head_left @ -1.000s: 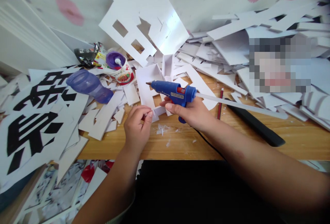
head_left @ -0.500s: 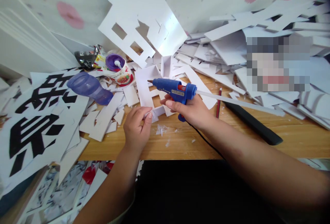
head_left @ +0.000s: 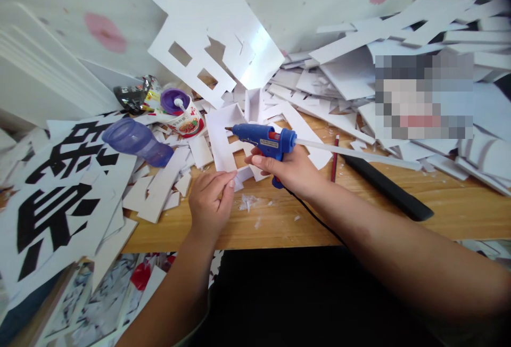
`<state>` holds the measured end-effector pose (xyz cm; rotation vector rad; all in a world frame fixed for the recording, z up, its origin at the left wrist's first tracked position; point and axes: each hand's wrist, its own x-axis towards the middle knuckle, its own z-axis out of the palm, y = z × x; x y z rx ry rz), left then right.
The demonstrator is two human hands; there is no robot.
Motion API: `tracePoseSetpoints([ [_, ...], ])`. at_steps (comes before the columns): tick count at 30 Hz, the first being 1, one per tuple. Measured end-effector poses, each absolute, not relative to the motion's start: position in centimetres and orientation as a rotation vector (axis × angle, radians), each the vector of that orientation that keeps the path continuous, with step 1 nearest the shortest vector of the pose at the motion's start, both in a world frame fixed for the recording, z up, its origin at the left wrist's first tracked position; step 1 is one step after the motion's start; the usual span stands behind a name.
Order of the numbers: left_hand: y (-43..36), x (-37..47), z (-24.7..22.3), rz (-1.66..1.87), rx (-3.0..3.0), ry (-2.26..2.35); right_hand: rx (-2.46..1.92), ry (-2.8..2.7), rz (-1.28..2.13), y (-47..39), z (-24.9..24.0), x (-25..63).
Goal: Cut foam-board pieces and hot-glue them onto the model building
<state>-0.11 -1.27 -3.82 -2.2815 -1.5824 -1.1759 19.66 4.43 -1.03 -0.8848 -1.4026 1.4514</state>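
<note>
My right hand (head_left: 297,171) is wrapped round the handle of a blue hot glue gun (head_left: 255,135). Its nozzle points left, above a white foam-board letter shape (head_left: 219,142) with upright side walls. A long translucent glue stick (head_left: 359,154) sticks out of the gun's back. My left hand (head_left: 211,198) is closed in a pinch at the near corner of the letter, beside a small white wall piece (head_left: 238,182). What lies between those fingertips is hidden. Thin white shreds (head_left: 248,202) lie on the wooden table (head_left: 167,238) just in front.
A purple translucent bottle (head_left: 138,142) lies on scraps at left, near a paper food tub (head_left: 187,121). Sheets with black characters (head_left: 56,208) cover the left side. A red-black pencil (head_left: 334,158) and a black-handled tool (head_left: 387,187) lie right. Foam-board offcuts (head_left: 343,73) are piled behind.
The whole view has shifted slightly. My left thumb and fingers look pressed closer together at the letter's corner. The glue gun stays in my right hand, almost in the same place.
</note>
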Motion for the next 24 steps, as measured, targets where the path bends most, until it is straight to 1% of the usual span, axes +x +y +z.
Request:
tracePoseSetpoints([
  [9, -1.27, -0.13, -3.90, -1.181, -2.242, -1.596, -0.884, -1.374, 1.486, 4.50, -0.91, 19.66],
  [14, -1.29, -0.19, -4.47, -1.303, -2.139, -1.726, -0.897, -1.396, 1.480, 4.59, -1.08, 19.77],
  [19, -1.34, -0.10, -4.63, -1.347, -2.107, -1.798, -0.907, -1.370, 1.522, 4.65, -0.97, 19.90],
  [24, -1.33, -0.04, -4.19, -1.421, -2.066, -1.691, -0.877, -1.275, 1.583, 4.85, -0.33, 20.08],
])
